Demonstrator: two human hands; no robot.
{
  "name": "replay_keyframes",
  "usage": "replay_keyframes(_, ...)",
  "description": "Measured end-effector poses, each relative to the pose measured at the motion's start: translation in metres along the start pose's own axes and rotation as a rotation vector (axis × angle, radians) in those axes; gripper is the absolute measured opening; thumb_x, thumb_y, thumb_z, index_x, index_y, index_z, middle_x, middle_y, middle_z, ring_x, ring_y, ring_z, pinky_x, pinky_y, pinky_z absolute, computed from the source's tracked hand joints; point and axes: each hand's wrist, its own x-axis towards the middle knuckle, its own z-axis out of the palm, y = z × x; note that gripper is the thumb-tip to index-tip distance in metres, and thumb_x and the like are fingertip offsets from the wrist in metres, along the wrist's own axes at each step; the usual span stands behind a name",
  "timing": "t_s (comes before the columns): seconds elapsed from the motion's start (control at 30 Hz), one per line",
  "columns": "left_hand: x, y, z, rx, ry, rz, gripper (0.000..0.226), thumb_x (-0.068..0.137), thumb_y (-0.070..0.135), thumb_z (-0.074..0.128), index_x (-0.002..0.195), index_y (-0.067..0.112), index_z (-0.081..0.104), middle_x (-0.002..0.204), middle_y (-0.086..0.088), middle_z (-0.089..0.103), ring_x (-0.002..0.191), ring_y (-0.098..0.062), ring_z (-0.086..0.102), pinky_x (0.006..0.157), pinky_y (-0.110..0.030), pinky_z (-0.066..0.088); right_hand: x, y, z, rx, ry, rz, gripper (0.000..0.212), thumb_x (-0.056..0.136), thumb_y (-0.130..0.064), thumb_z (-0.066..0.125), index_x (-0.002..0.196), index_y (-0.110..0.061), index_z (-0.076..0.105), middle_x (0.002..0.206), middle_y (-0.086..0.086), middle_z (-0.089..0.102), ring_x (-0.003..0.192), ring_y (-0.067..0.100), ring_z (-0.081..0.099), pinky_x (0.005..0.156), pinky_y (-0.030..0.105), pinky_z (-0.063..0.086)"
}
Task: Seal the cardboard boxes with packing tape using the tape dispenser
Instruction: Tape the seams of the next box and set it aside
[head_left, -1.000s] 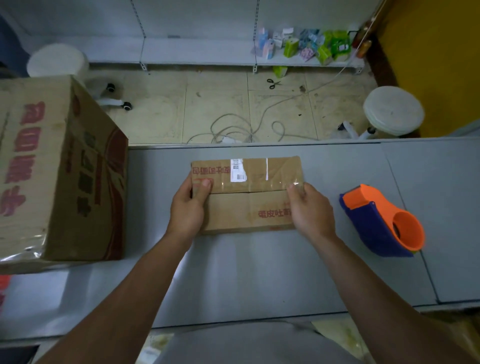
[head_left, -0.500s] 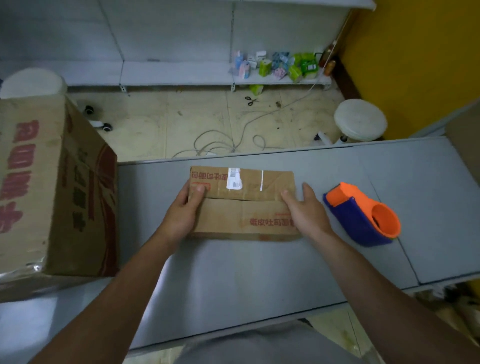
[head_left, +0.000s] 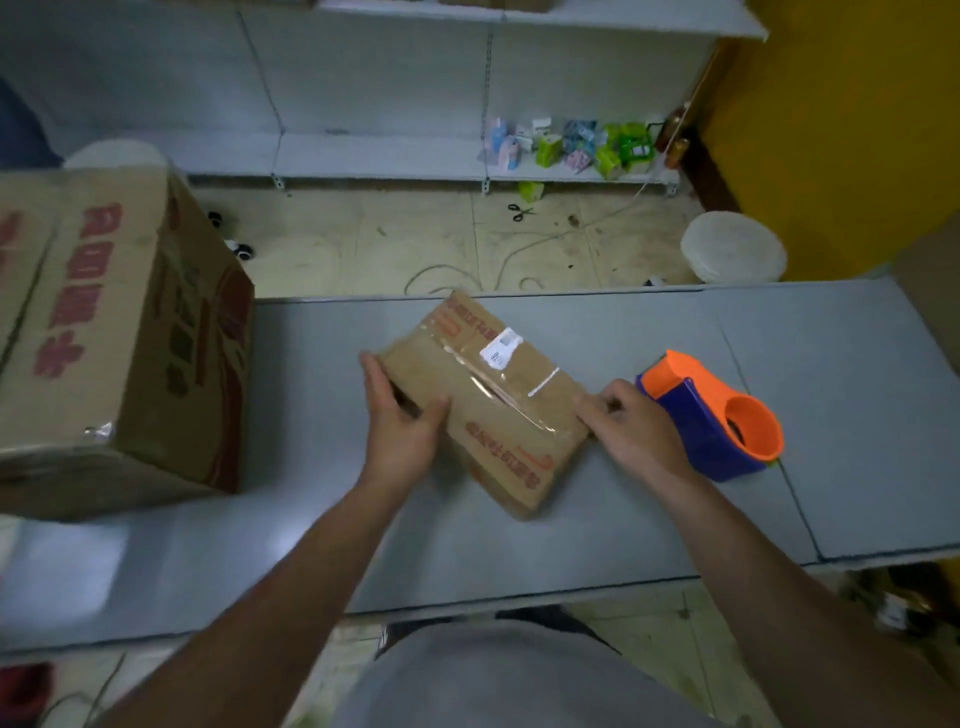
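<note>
You have the small box (head_left: 498, 410) in the middle of the grey table (head_left: 311, 519), turned at a slant so that one corner points away from you and another points towards you. A strip of clear tape (head_left: 501, 397) runs along its top seam, and a white label (head_left: 500, 347) sits on the top face near the far side. Your left hand (head_left: 402, 431) grips the box at its left end, with the thumb laid on top and the fingers reaching round the left side. Your right hand (head_left: 631, 431) is at the right corner, with its fingers curled in and holding the box's edge there; the picture is a little blurred at that spot. The tape dispenser (head_left: 711, 415), orange and blue, rests on the table just beside your right hand, on its right, and neither hand touches it. The big box (head_left: 114, 332) with red print stands on the left end of the table, apart from the small one. Beyond the table, on the floor, lie a pair of scissors (head_left: 519, 211) and a loose cord (head_left: 467, 270). A white stool (head_left: 732, 254) stands by the yellow wall, and small packets (head_left: 571, 145) lie on a low shelf.
</note>
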Motion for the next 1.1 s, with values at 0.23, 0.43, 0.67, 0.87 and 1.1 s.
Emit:
replay_keyframes(0.23,0.013,0.03,0.063,0.727,-0.022,0.326,0.071,0.101,0.038,0.046,0.157,0.02,0.007,0.165,0.002,-0.007,0.151,-0.016,-0.002,0.119,-0.031,0.006,-0.017,0.034,-0.004,-0.074,0.04,-0.126,0.038,0.087,-0.052,0.056,0.074,-0.016,0.054,0.074,-0.001,0.066,0.078,0.022,0.062,0.069,0.037,0.049)
replay_keyframes(0.43,0.001,0.012,0.095,1.369,-0.113,0.412,0.067,0.094,0.06,0.003,0.156,0.034,0.008,0.165,0.006,0.0,0.151,-0.019,-0.008,0.117,-0.058,-0.009,-0.008,0.061,-0.066,0.006,0.338,-0.391,0.018,0.08,-0.022,0.075,0.09,-0.012,0.064,0.089,0.002,0.065,0.081,0.022,0.062,0.075,0.041,0.051)
replay_keyframes(0.67,0.004,0.01,0.096,1.461,-0.105,0.422,0.074,0.088,0.062,-0.007,0.156,0.032,0.0,0.165,0.006,-0.003,0.151,-0.018,-0.009,0.117,-0.059,-0.005,0.007,0.107,-0.101,-0.37,0.134,-0.32,0.033,0.075,-0.046,0.073,0.087,-0.028,0.048,0.07,-0.007,0.052,0.071,0.023,0.055,0.05,0.024,0.033)
replay_keyframes(0.87,0.009,0.008,0.096,1.547,-0.128,0.42,0.076,0.086,0.063,-0.012,0.155,0.03,-0.01,0.164,0.004,-0.011,0.151,-0.02,-0.011,0.116,-0.062,-0.001,0.016,0.117,-0.087,-0.683,0.105,-0.185,0.048,0.091,-0.053,0.051,0.114,-0.011,0.046,0.106,0.009,0.066,0.098,0.029,0.064,0.067,0.033,0.04)
replay_keyframes(1.1,0.0,0.032,0.096,1.315,-0.176,0.305,0.065,0.099,0.061,0.018,0.156,0.034,0.005,0.164,0.004,-0.008,0.15,-0.02,-0.014,0.118,-0.054,-0.012,0.018,0.116,-0.122,-0.256,-0.036,-0.212,0.03,0.088,-0.044,0.064,0.09,-0.015,0.055,0.086,-0.005,0.061,0.078,0.018,0.059,0.058,0.029,0.041)
